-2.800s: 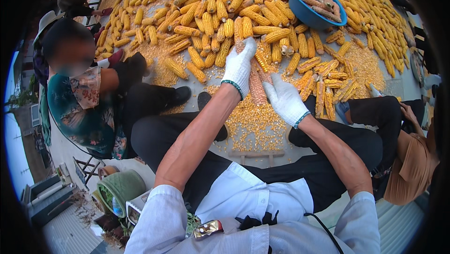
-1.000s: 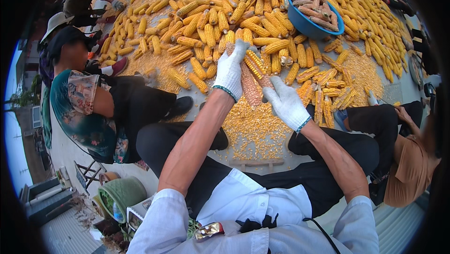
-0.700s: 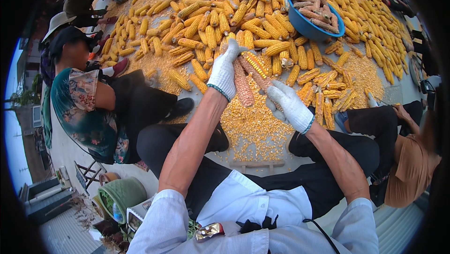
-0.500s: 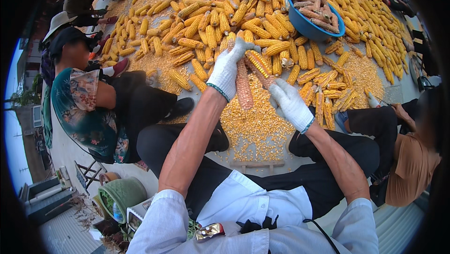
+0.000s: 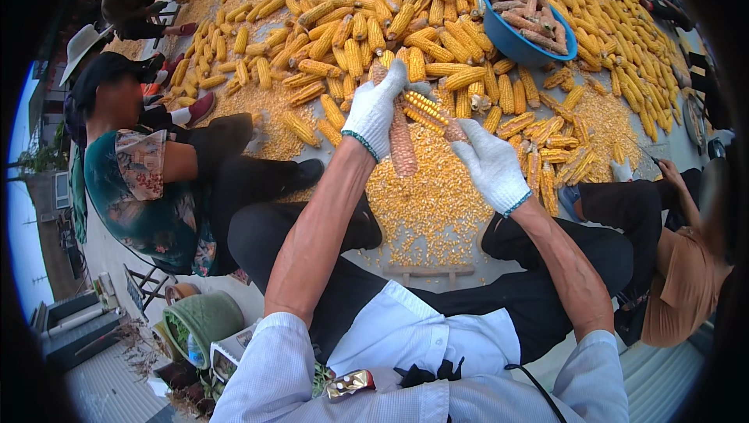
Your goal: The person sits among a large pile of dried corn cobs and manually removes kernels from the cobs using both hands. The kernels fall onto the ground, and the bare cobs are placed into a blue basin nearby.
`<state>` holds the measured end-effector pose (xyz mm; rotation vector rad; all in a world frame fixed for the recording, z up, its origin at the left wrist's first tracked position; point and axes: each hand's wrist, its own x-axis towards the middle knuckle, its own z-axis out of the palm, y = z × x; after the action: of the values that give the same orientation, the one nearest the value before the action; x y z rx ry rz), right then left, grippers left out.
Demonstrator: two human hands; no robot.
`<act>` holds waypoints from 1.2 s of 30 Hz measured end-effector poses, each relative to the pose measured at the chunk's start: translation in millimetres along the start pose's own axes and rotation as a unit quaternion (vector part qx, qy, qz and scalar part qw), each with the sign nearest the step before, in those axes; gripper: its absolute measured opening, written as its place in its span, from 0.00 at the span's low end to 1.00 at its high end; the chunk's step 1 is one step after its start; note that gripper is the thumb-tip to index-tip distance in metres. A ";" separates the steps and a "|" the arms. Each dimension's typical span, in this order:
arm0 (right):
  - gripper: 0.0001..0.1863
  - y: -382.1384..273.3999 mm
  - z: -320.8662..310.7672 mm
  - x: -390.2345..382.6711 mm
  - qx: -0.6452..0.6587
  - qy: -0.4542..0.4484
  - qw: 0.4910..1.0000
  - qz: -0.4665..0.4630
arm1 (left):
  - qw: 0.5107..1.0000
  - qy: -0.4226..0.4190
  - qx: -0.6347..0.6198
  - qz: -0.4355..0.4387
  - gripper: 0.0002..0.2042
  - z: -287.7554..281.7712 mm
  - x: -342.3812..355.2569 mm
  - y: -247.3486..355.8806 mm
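Note:
My left hand (image 5: 375, 111), in a white knit glove, is closed around a bare reddish corncob (image 5: 402, 147) whose lower end sticks out below the palm. Another glove covers my right hand (image 5: 493, 165), closed on the stripped end of a partly shelled corn ear (image 5: 427, 112). That ear still carries rows of yellow kernels and lies tilted, its tip close to my left fingers and the cob. Beneath both hands spreads a heap of loose kernels (image 5: 425, 197) on the ground between my feet.
A large pile of unshelled corn ears (image 5: 328, 25) fills the far side. On it rests a blue basin (image 5: 511, 37) full of bare cobs. A person in a floral shirt (image 5: 148, 189) sits at left, another in brown (image 5: 679, 290) at right. A green pot (image 5: 204, 323) stands lower left.
My right hand has moved slightly up and right, and the corn ear has swung to lie flatter. My left hand with the cob has shifted a little to the left.

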<state>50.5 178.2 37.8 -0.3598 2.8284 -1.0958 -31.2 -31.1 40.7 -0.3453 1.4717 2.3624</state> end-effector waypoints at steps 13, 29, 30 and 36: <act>0.24 6.8 1.0 3.5 0.093 -0.053 0.990 0.093 | 0.993 -0.048 0.106 0.007 0.26 5.0 -12.7 12.4; 0.23 -2.4 3.1 2.6 0.067 -0.069 0.992 0.079 | 0.988 0.122 0.078 0.060 0.17 4.2 5.6 -34.1; 0.23 -6.5 3.9 5.1 0.123 -0.085 0.983 0.108 | 0.987 0.121 0.081 0.066 0.17 0.5 8.0 -34.3; 0.22 -3.7 12.5 4.0 0.251 -0.042 0.961 0.110 | 0.995 0.093 0.024 0.031 0.17 3.6 8.6 -28.9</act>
<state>49.5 166.4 31.0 -0.0454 2.3275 -1.6293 -27.5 -14.7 15.4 -0.5272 1.6429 2.3936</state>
